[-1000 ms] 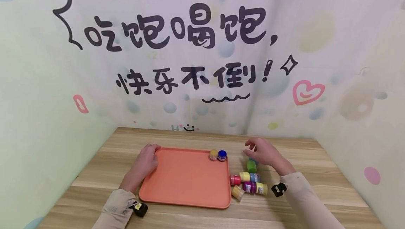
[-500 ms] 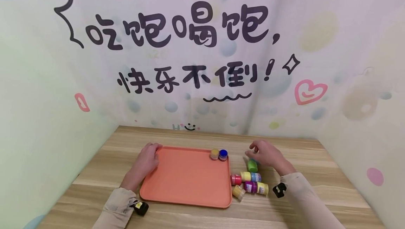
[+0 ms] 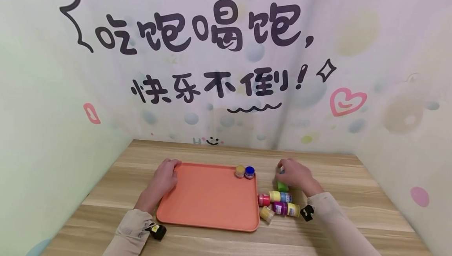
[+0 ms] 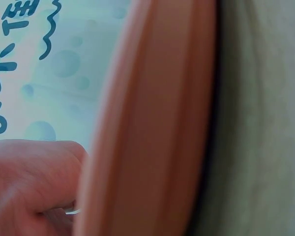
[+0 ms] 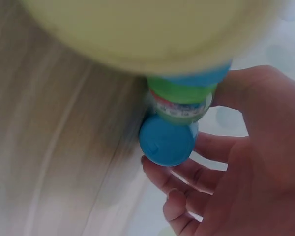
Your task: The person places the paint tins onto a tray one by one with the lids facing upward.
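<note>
Paint pots, small and bright, lie in a cluster [image 3: 279, 204] on the wooden table [image 3: 339, 216] just right of an orange tray [image 3: 208, 201]; two more, yellow [image 3: 239, 171] and blue [image 3: 249, 172], stand in the tray's far right corner. Right hand [image 3: 294, 174] curls its fingers [image 5: 187, 177] round a blue-lidded pot [image 5: 167, 140] beside a green pot [image 3: 281, 186], while left hand [image 3: 163, 181] grips the tray's far left rim with bent fingers

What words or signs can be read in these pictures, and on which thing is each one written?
"吃饱喝饱," on the wall covering, top line.
"快乐不倒!" on the same covering, second line, above a wavy stroke.
A smiley face sits low on it, beside a blurred mark.
The labels on the paint jars and on the green jar near the right hand are too small or blurred to read.
</note>
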The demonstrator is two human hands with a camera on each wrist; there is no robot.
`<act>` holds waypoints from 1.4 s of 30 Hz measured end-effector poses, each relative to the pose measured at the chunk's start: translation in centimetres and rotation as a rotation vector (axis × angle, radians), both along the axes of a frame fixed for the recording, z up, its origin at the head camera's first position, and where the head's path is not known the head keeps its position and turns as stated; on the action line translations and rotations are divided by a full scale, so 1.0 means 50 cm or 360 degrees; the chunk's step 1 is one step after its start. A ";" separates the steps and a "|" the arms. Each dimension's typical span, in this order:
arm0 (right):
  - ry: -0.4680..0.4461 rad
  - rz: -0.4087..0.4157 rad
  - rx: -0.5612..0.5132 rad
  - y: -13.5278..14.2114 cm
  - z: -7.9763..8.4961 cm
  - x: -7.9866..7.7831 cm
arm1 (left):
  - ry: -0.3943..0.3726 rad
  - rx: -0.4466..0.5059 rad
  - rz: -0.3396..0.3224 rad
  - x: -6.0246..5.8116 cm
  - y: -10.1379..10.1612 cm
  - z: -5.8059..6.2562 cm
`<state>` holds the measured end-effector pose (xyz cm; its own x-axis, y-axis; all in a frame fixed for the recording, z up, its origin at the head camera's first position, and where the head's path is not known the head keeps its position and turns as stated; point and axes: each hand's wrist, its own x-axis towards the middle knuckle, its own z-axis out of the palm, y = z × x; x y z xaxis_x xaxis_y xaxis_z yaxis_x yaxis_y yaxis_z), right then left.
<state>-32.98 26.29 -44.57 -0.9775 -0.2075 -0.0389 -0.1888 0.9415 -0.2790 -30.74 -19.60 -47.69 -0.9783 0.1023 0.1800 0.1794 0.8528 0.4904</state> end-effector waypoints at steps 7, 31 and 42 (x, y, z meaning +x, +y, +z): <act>0.0003 -0.0086 0.0056 -0.007 -0.002 0.006 | 0.0002 0.0007 -0.0007 -0.003 0.000 -0.003; 0.0065 -0.0099 -0.0166 -0.011 -0.002 0.013 | 0.0009 0.0022 -0.0014 0.001 0.000 0.000; 0.0169 0.0041 -0.0234 -0.014 0.007 0.014 | 0.0031 0.0024 -0.0025 0.000 -0.003 -0.004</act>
<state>-32.27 25.61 -44.22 -0.9687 -0.2284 0.0970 -0.2481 0.8865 -0.3907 -30.76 -19.73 -47.87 -0.9730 0.1149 0.2004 0.2023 0.8424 0.4994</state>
